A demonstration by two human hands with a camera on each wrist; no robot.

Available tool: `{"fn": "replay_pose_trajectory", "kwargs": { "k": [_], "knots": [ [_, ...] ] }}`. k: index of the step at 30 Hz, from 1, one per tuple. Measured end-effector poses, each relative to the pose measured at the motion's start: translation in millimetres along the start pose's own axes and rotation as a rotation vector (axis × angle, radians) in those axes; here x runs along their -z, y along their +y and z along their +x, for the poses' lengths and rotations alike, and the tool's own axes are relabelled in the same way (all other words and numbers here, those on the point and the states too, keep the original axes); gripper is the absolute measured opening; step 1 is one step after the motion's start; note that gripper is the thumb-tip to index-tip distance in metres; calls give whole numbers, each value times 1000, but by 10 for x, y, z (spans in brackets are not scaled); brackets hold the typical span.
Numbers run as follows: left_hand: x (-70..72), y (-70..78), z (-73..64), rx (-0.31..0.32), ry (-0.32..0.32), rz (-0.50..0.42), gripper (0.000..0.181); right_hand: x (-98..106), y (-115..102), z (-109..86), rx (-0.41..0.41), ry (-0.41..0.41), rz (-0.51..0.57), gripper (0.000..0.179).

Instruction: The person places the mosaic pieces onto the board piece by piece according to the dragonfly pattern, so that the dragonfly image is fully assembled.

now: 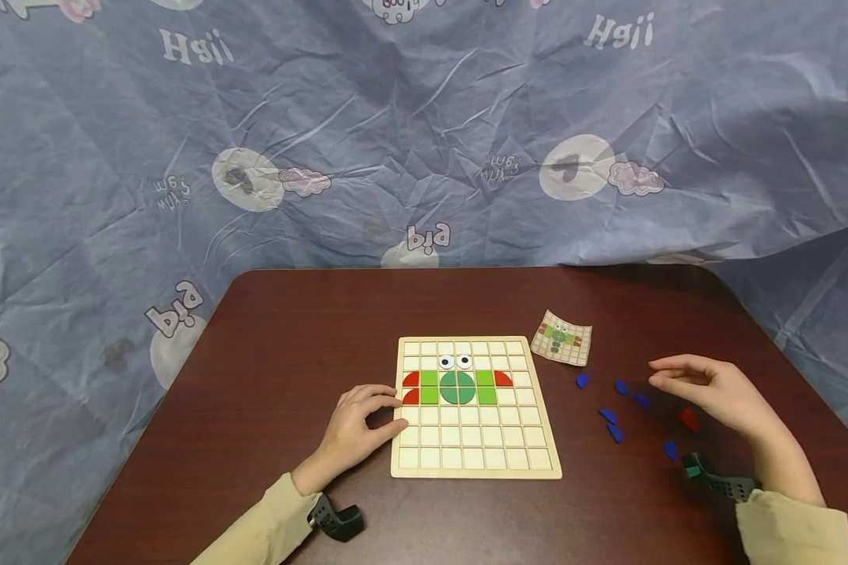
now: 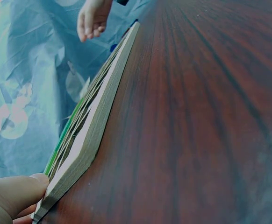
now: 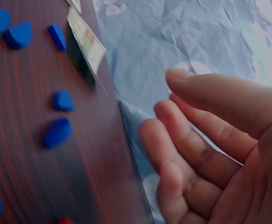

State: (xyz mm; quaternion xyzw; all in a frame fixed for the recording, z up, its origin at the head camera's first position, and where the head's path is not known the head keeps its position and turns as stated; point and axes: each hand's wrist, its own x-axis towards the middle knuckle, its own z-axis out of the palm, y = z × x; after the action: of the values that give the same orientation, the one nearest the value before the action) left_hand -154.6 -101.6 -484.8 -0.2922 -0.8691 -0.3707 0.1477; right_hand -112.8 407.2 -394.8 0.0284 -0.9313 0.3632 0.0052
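The reddish-brown surface (image 1: pixel 304 337) before me carries a gridded board (image 1: pixel 477 437), lower centre of frame; toward the lower right lie a card (image 1: pixel 562 341), blue pieces (image 1: pixel 608 415), a red piece (image 1: pixel 689 419).

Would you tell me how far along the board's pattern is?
Eyes, green pieces and three red pieces sit on the board. The left hand touches it; the right hand hovers, seemingly empty. One red piece and six blue pieces seem left, lying loose.

Room between board (image 1: pixel 469 436) and blue pieces (image 1: pixel 608 416)
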Motion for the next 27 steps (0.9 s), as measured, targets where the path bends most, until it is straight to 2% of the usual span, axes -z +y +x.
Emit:
{"fn": "replay_pose_trajectory", "kwargs": {
  "k": [13,18,23,27],
  "knots": [
    [-5,-13,-3,-17,2,10,25,199,411,-115,-16,-166,83,41],
    [-14,-11,-1,-16,2,10,25,233,562,-147,-48,-210,144,40],
    [-15,-12,0,-17,6,13,25,234,722,-163,-42,-285,227,36],
    [-15,-16,-3,-15,7,10,25,210,791,-171,-38,-289,213,33]
  ]
}}
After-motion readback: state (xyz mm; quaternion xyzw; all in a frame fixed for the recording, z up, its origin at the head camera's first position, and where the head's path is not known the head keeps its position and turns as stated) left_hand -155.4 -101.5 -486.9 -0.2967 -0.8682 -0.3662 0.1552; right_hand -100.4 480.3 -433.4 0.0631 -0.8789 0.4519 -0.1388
